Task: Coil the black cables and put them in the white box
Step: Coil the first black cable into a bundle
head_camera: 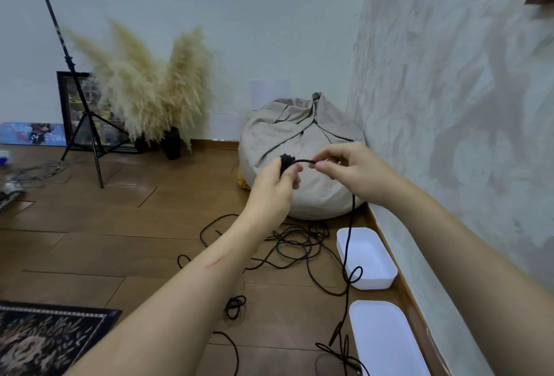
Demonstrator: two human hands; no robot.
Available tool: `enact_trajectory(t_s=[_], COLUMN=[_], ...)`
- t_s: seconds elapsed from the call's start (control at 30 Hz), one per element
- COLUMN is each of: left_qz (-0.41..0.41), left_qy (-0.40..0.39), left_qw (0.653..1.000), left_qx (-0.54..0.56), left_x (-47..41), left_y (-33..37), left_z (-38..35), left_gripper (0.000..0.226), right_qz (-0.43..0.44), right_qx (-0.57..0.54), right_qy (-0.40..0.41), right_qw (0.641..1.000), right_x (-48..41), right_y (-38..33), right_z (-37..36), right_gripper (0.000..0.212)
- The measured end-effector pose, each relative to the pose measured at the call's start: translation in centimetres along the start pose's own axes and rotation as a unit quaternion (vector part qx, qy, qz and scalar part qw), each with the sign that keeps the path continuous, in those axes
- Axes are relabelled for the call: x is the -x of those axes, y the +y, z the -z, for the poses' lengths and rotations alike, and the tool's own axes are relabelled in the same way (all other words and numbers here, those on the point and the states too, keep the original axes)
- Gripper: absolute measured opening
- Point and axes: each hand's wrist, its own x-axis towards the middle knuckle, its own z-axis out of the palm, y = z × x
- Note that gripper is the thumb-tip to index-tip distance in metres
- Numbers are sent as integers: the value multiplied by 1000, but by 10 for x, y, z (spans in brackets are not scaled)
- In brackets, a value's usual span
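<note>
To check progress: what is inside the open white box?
No coil lies inside the white box; its floor shows bare. A black cable hanging from the right hand crosses it and hides a thin strip.

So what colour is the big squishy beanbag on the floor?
The beanbag is plain pale beige-grey, shown best in the head view.

Beige beanbag [299, 135] fills the corner; pampas grass [144, 87] beside a black tripod [69, 61].

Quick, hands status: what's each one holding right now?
Left hand: grips the coiled bundle.
Right hand: pinches the black cable running from it.
</note>
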Motion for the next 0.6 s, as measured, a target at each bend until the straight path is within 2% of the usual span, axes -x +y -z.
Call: enact_trajectory(t_s=[0.07,0.17,0.23,0.3,0.37,0.53,0.6], left_qz=[4,-2,-4,-1,-1,16,22], left_qy=[-6,-88,-127,-143,-143,-119,-92], left_qw=[1000,993,982,963,953,949,954], left_qx=[22,77,143,228,266,291,285], left_x=[0,7,11,8,6,4,2], left_y=[1,12,26,37,41,39,39], left_z=[2,-4,-11,-14,-12,-8,-8], left_gripper=[22,24,24,19,22,11,18], right_qz=[4,9,-4,-38,-67,-102,-104], right_qx=[-22,-63,-109,-197,-256,-281,-247], right_qy=[55,130,146,142,127,62,35], right_qw=[998,989,983,969,956,952,963], right_x=[0,-4,-5,-3,-2,1,4], right_y=[1,0,-3,-5,-6,1,2], right_z=[2,2,-2,-7,-14,-29,-36], right_gripper=[10,10,10,12,15,25,27])
